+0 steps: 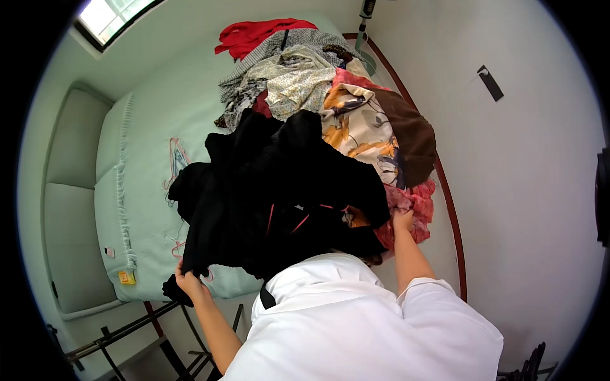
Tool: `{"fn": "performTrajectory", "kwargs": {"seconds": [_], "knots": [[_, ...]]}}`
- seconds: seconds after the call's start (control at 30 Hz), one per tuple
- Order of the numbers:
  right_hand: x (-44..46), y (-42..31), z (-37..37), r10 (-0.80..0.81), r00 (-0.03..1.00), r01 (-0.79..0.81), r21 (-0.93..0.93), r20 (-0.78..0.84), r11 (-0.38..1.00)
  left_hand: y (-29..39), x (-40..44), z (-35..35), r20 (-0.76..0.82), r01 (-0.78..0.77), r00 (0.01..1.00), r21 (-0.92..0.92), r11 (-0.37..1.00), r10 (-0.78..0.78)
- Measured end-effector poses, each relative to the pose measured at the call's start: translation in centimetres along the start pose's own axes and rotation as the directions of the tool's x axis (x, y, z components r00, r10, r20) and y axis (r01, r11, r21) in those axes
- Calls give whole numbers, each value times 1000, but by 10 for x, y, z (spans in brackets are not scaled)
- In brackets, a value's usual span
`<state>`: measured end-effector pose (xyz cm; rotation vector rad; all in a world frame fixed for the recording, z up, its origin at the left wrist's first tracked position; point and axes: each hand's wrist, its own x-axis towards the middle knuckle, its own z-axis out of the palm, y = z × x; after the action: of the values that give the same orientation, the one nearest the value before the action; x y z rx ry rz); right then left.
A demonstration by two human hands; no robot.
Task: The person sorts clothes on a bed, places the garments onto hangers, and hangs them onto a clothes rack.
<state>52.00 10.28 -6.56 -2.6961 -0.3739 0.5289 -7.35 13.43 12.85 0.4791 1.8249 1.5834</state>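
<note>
A large black garment [273,171] spreads over the near side of the bed, in front of my body. My left hand [189,283] is closed on its lower left edge, where a bit of black fabric hangs past the fingers. Thin pink hanger bars [300,222] show among the black folds. My right hand [402,220] is closed on a pink-red patterned cloth [419,202], just right of the black garment; its fingertips are partly hidden.
Clothes lie heaped beyond: a cream floral cloth [359,136], a brown cloth [406,130], a pale patterned garment [298,82] and a red one [264,37]. Hangers [175,162] rest on the green bed [152,209]. A dark metal rack [127,340] stands lower left. A wall [521,190] rises right.
</note>
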Motion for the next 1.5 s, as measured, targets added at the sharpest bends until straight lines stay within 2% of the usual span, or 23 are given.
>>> {"fn": "performTrajectory", "kwargs": {"seconds": [0.07,0.17,0.23,0.3,0.4,0.47,0.5,0.53,0.6,0.7,0.73,0.77,0.87,0.93,1.0,1.03,1.13,1.17,1.23,1.3,1.4,1.43,1.5], "knots": [[9,-2,-9,-68,998,69,52,-12,996,2,2,13,12,-78,997,-24,997,78],[14,-22,-38,-101,994,41,744,36,667,3,2,25,28,-74,997,-65,995,76],[36,-56,-49,21,972,159,720,-234,676,11,-8,29,30,-56,998,-63,996,58],[1,-143,-116,-211,965,220,924,-158,312,2,-2,26,44,-71,996,-59,996,74],[-31,-264,-174,-484,843,398,878,-235,267,-7,1,24,59,-100,993,-74,992,104],[-65,-335,-190,-691,647,533,839,-321,109,-16,2,25,136,-178,975,-2,984,177],[-89,-366,-194,-744,599,403,914,-297,-40,-19,-1,28,125,-198,973,6,980,196],[-106,-384,-195,-857,474,320,946,-201,-45,-18,-7,33,110,-218,970,14,976,215],[-142,-420,-190,-935,307,534,845,-180,13,-11,-22,41,156,-226,962,8,974,222],[-27,-480,-15,-939,-312,875,343,-143,-342,-20,-34,42,173,-276,950,81,958,260],[-92,-453,-41,-988,-32,792,607,150,66,-29,-35,42,162,-258,958,114,959,238],[-171,-425,-74,-873,253,542,686,418,485,-32,-38,41,174,-316,941,139,938,291],[-197,-389,-50,-940,16,967,232,342,101,-29,-56,39,220,-412,903,197,889,370],[-203,-385,-28,-931,-167,967,-129,324,-218,-34,-66,37,266,-417,895,214,883,358],[-213,-400,-11,-898,-276,876,-294,343,-381,-39,-71,37,277,-426,890,216,879,363],[-220,-414,-7,-642,-336,778,-181,689,-602,-42,-72,38,269,-416,895,220,882,355],[-277,-418,-23,-532,-395,791,-17,749,-611,-41,-68,41,254,-418,896,204,885,364],[-295,-412,-26,-633,-425,815,-30,647,-578,-39,-67,43,253,-429,891,191,883,377],[-347,-384,-43,-649,-618,762,135,444,-633,-32,-64,44,231,-433,892,182,883,390],[-369,-348,-36,-485,-728,667,338,484,-664,-23,-63,44,208,-440,891,175,881,404],[-376,-274,-3,-500,-610,739,213,614,-639,-7,-62,45,128,-419,905,112,901,405],[-371,-253,14,-572,-563,801,223,597,-556,2,-64,46,101,-411,909,60,910,404],[-356,-226,59,-604,-411,903,396,683,-168,30,-68,46,81,-399,912,-45,916,402]]}}
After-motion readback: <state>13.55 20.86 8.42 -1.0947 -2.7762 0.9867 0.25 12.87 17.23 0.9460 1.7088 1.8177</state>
